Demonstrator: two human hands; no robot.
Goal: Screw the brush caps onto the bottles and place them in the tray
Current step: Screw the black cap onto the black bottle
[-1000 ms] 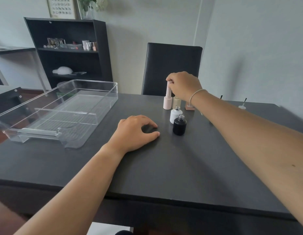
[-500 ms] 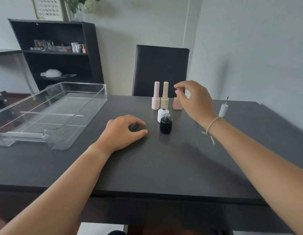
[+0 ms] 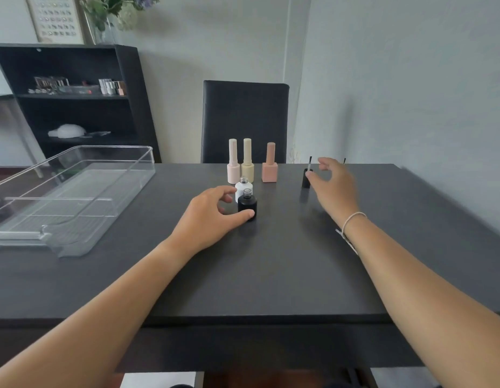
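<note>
- black bottle (image 3: 247,204) sits uncapped near the middle of the dark table (image 3: 271,270), bare threaded neck showing
- left hand (image 3: 212,217) is curled around it from the left, thumb tip touching its lower front, fingers bent behind it (doesn't look like a full squeeze, and the bottle's standing on the table)
- white bottle (image 3: 242,188) just behind the black one, also uncapped, touching or nearly so, can't tell which
- black brush cap (image 3: 306,176) stands upside down off to the right, brush pointing up
- right hand (image 3: 334,186) is spread open just beside that cap, thumb tip right by it, holding nothing (a bit blurred)
- three capped bottles in a row behind: pale pink bottle (image 3: 233,163), cream bottle (image 3: 247,162), square peach bottle (image 3: 270,165)
- clear tray (image 3: 75,197) on the table's left side, well apart from the bottles, nothing in it
- black chair (image 3: 244,121) at the far edge, black shelf (image 3: 72,99) back left
</note>
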